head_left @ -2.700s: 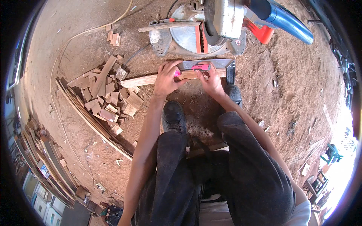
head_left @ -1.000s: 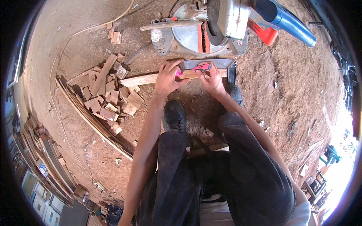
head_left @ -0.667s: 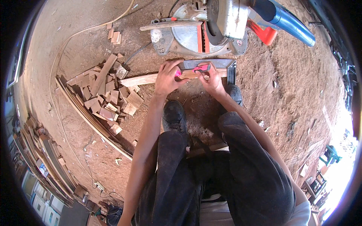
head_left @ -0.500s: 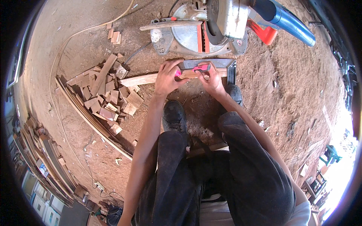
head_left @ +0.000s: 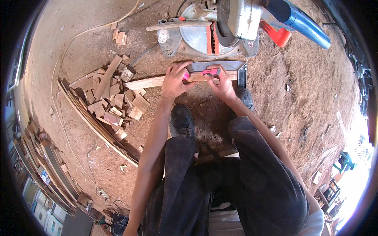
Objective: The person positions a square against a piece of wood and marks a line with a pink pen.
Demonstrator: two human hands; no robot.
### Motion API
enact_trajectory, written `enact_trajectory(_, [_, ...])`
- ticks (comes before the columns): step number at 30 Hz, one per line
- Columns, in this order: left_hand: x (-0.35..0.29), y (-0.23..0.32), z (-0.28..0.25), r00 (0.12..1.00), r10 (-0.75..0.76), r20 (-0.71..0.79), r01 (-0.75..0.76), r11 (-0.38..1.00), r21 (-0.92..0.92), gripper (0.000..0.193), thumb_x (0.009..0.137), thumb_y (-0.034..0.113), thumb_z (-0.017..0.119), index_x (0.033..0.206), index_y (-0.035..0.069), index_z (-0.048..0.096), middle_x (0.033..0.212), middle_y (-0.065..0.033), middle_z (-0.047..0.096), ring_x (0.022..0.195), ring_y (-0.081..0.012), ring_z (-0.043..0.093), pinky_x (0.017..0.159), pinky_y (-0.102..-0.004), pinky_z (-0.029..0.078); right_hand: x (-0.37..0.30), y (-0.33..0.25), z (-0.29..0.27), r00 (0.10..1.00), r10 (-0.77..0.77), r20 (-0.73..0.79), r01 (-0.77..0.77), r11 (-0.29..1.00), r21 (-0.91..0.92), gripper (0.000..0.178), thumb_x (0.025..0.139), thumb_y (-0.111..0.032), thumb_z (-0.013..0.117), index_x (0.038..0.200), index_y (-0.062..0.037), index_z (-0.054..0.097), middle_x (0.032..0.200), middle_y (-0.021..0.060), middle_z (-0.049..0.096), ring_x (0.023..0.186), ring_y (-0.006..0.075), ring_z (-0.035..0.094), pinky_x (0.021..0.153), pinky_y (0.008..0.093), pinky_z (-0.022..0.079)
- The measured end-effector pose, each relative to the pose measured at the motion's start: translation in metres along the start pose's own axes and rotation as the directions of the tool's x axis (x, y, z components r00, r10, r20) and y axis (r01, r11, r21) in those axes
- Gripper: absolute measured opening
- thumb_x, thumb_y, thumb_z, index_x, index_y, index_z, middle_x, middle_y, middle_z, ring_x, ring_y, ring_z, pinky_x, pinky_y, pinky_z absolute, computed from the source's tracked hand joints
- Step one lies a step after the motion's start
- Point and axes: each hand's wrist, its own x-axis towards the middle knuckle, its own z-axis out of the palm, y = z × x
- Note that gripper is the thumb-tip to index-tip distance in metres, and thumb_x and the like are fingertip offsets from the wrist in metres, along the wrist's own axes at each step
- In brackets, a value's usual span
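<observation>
A pale wooden strip [head_left: 146,83] lies across the ground in front of my boots. Along its far edge runs the metal blade of a try square [head_left: 220,65], whose dark stock [head_left: 241,76] crosses the strip's right end. My left hand [head_left: 176,82] is closed over the strip and the blade's left end, thumb on the near side. A small pink piece [head_left: 186,76] shows at its fingers; its kind is unclear. My right hand [head_left: 223,84] pinches a pink and black hand tool [head_left: 211,72] above the strip; the fingers hide its working end.
A miter saw [head_left: 208,35] with a blue arm stands just beyond the square, a thin wood piece [head_left: 177,26] across its table. Wooden offcuts [head_left: 114,94] are heaped at the left, beside long strips [head_left: 94,129]. A cable [head_left: 65,51] curves over the dusty ground.
</observation>
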Motion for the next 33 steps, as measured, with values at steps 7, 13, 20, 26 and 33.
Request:
enact_trajectory(7, [0.0,-0.002,0.004,1.0,-0.003,0.012,0.003,1.0,0.004,0.049,0.062,0.031,0.093,0.089,0.008,0.059,0.137,-0.0005,0.063,0.118,-0.0248,0.061,0.103,-0.0454,0.042,-0.002,0.005,-0.002,0.997,-0.073,-0.001,0.073,0.997,-0.027,0.023,0.086,-0.002,0.076,0.106,0.0008,0.063,0.102,0.0161,0.066,0.092,0.0322,0.068,0.079,0.0389,0.056])
enact_trajectory(13, [-0.002,-0.003,0.004,1.0,-0.004,0.01,0.004,1.0,0.012,0.053,0.062,0.031,0.093,0.099,0.008,0.063,0.136,-0.001,0.063,0.119,-0.0255,0.061,0.103,-0.045,0.042,-0.001,0.002,-0.003,0.997,-0.074,0.003,0.074,0.995,-0.066,0.025,0.085,-0.003,0.077,0.106,-0.001,0.064,0.103,0.0151,0.066,0.095,0.0338,0.067,0.082,0.0409,0.055])
enact_trajectory(20, [0.0,-0.002,0.004,1.0,-0.003,0.013,0.003,1.0,0.013,0.052,0.063,0.031,0.092,0.099,0.008,0.063,0.135,-0.0013,0.063,0.12,-0.0259,0.06,0.103,-0.0448,0.042,-0.005,0.007,-0.006,0.987,-0.154,0.04,0.157,0.985,-0.074,0.027,0.085,-0.003,0.077,0.109,-0.002,0.064,0.104,0.0161,0.066,0.098,0.0357,0.067,0.084,0.0415,0.055])
enact_trajectory(26, [-0.003,-0.002,0.003,1.0,-0.009,-0.001,0.009,1.0,-0.004,0.05,0.062,0.031,0.093,0.093,0.008,0.061,0.136,-0.0004,0.063,0.121,-0.0251,0.06,0.105,-0.045,0.041,-0.002,-0.002,-0.004,0.995,-0.105,0.0,0.104,0.989,-0.104,0.033,0.085,-0.002,0.077,0.114,-0.0023,0.062,0.105,0.0168,0.066,0.097,0.0368,0.068,0.083,0.0417,0.055])
enact_trajectory(33, [0.001,0.0,0.004,1.0,-0.002,-0.002,0.002,1.0,-0.005,0.048,0.062,0.031,0.093,0.089,0.008,0.059,0.137,0.0,0.062,0.12,-0.0247,0.06,0.105,-0.0448,0.041,-0.009,0.002,-0.012,0.981,-0.193,0.033,0.195,0.975,-0.102,0.03,0.082,-0.002,0.079,0.108,-0.0024,0.064,0.1,0.0159,0.067,0.097,0.0336,0.068,0.082,0.0409,0.056])
